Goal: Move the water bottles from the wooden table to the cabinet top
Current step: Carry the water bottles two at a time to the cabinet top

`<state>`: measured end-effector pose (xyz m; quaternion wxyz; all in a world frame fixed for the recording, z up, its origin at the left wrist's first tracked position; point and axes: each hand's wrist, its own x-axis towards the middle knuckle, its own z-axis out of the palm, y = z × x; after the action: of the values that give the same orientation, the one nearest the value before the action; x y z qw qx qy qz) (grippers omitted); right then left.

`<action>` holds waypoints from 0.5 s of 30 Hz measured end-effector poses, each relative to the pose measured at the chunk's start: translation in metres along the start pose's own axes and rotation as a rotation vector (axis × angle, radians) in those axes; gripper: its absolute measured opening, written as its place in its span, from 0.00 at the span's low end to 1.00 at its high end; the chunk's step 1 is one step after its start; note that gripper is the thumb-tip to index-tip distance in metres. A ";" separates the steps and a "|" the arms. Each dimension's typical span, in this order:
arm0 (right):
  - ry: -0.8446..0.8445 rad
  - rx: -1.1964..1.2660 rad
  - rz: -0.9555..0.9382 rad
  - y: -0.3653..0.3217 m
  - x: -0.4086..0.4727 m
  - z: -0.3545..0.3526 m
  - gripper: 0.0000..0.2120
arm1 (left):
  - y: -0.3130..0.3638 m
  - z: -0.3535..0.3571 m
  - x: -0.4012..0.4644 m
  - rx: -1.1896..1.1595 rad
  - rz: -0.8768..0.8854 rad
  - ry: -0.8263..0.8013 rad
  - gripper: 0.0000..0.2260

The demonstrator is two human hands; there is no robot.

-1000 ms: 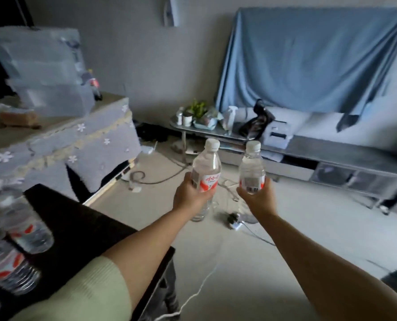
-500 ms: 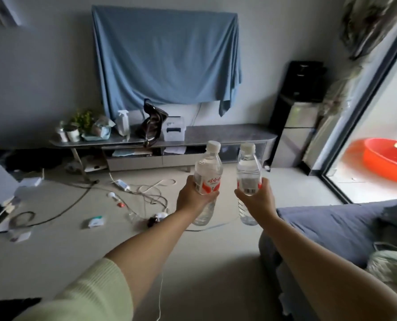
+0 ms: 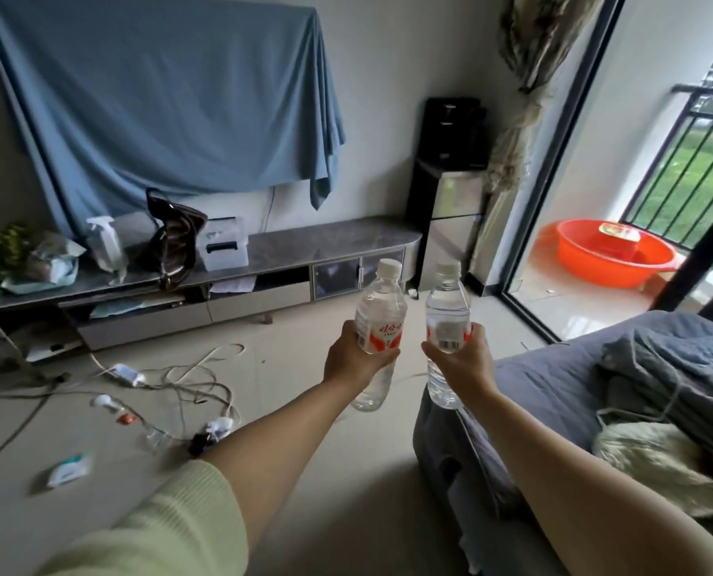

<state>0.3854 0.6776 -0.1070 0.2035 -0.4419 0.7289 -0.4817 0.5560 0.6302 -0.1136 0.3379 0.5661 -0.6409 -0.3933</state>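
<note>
**A:** Head view: what are the hands doing?

**B:** Both arms are stretched forward. The left hand [image 3: 352, 361] is wrapped round the middle of the left bottle [image 3: 379, 326], fingers curled over its red label. The right hand [image 3: 460, 361] grips the right bottle [image 3: 447, 326] the same way. Both bottles are capped and close to upright, the left one leaning a little toward one o'clock. They sit just beside each other without touching.

**A:** And the cabinet?

**B:** The cabinet [image 3: 325, 245] runs along the wall from nine o'clock to twelve, well beyond the bottles. Its left half carries a bag [image 3: 176, 239], a spray bottle [image 3: 103, 243] and a white box [image 3: 223, 243]; the right end looks bare.

**A:** What could go wrong?

**B:** I'd watch the floor first. Cables [image 3: 172, 392] and plugs sprawl at about ten o'clock, between the person and the cabinet's left half, so a foot could catch there with both hands full. The sofa [image 3: 554, 392] corner at four o'clock crowds the other side.

**A:** Anything with the bottles?

**B:** Set down together, they could knock each other over. Placed near the rounded right edge, one might roll off.
</note>
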 end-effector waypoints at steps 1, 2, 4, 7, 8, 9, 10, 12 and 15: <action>0.004 -0.003 -0.003 0.000 0.014 0.006 0.30 | 0.000 0.001 0.017 -0.001 0.005 -0.004 0.31; 0.006 0.000 -0.004 0.000 0.027 0.011 0.30 | 0.000 0.001 0.032 -0.006 0.006 -0.008 0.31; 0.017 -0.004 -0.001 -0.003 0.056 0.025 0.30 | 0.001 -0.001 0.066 -0.014 -0.001 -0.016 0.31; 0.040 -0.010 0.023 -0.014 0.108 0.050 0.29 | 0.003 -0.010 0.128 -0.027 -0.024 -0.023 0.32; 0.045 -0.009 0.026 -0.018 0.119 0.055 0.29 | 0.004 -0.014 0.142 -0.027 -0.029 -0.020 0.31; 0.053 -0.005 0.028 -0.021 0.133 0.061 0.29 | 0.005 -0.017 0.159 -0.024 -0.028 -0.019 0.31; 0.065 0.005 0.034 -0.023 0.148 0.069 0.28 | 0.004 -0.020 0.179 -0.023 -0.028 -0.023 0.31; 0.077 0.021 0.056 -0.025 0.172 0.083 0.26 | 0.001 -0.022 0.211 -0.030 -0.042 -0.030 0.29; 0.075 0.018 0.089 -0.025 0.210 0.100 0.26 | -0.002 -0.019 0.254 -0.050 -0.063 -0.042 0.28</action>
<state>0.3588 0.4452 -0.1032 0.2012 -0.3888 0.7506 -0.4949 0.5402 0.3757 -0.1102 0.3258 0.5690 -0.6198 -0.4312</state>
